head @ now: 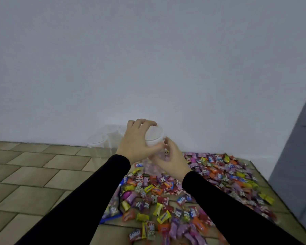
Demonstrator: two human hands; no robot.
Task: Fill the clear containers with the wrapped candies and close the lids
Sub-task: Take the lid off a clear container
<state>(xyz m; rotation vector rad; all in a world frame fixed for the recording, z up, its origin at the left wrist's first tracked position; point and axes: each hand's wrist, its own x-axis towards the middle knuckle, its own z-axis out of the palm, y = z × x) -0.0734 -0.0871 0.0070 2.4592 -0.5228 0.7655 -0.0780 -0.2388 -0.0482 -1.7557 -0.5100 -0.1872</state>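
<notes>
We've got the jar (153, 156) in both hands, held up over the far edge of the candies (193, 188). It's clear plastic, tilted, with a white translucent lid (154, 134) on top; pinkish wrapped sweets show through the lower wall. Can't tell if the lid is fully seated. Left hand (135, 140) curls over the lid from the left, fingers wrapped round its rim. Right hand (170, 159) grips the jar body just below the lid, fingers curled round the wall. Black sleeves (88, 200) on both arms.

Candies lie loose on the floor (34, 174) under and right of the jar: purple, red, yellow, orange wrappers, some reading "Relaxa". Left of the pile, below the jar, a blue-edged bag (113, 211) lies flat. Floor is beige-green tile in a brick pattern. Plain white wall (148, 59) behind the jar; a grey panel (297, 156) stands far right.

Just left of the jar, against the wall, more clear tubs (102, 140) stand together, lids on; contents unreadable.
</notes>
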